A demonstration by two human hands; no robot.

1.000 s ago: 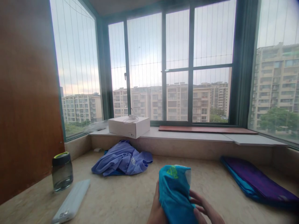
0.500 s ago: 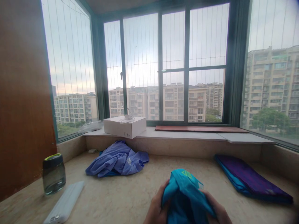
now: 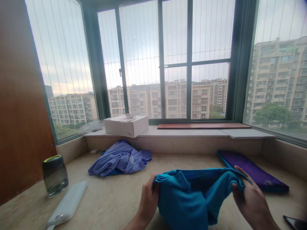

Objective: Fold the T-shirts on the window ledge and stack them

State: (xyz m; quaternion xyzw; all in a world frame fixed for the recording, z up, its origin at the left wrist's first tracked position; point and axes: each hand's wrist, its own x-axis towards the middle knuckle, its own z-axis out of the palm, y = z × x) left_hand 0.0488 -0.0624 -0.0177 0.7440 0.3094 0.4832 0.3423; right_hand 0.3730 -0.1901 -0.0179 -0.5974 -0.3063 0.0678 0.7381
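Note:
A teal-blue garment [image 3: 184,198] hangs stretched between my two hands above the stone ledge, its upper edge pulled wide and its lower part drooping in folds. My left hand [image 3: 150,196] pinches its left upper corner. At the opposite corner, my right hand [image 3: 250,193] grips the bunched cloth between thumb and fingers. Which kind of garment it is cannot be told from the folds. Behind my right hand lies a folded purple and blue garment [image 3: 254,172]. A crumpled lavender shirt [image 3: 121,159] rests farther back on the left, apart from both hands.
On the ledge [image 3: 107,198] at left stand a dark-lidded bottle [image 3: 55,175] and a white power bank [image 3: 68,203]. A white box [image 3: 126,125] and a reddish board [image 3: 203,126] lie on the sill below the windows. A dark object's corner [image 3: 296,222] shows lower right.
My hands have moved apart, the right one outward to the right, spreading the bunched teal garment into a wide span. The view has tipped slightly downward.

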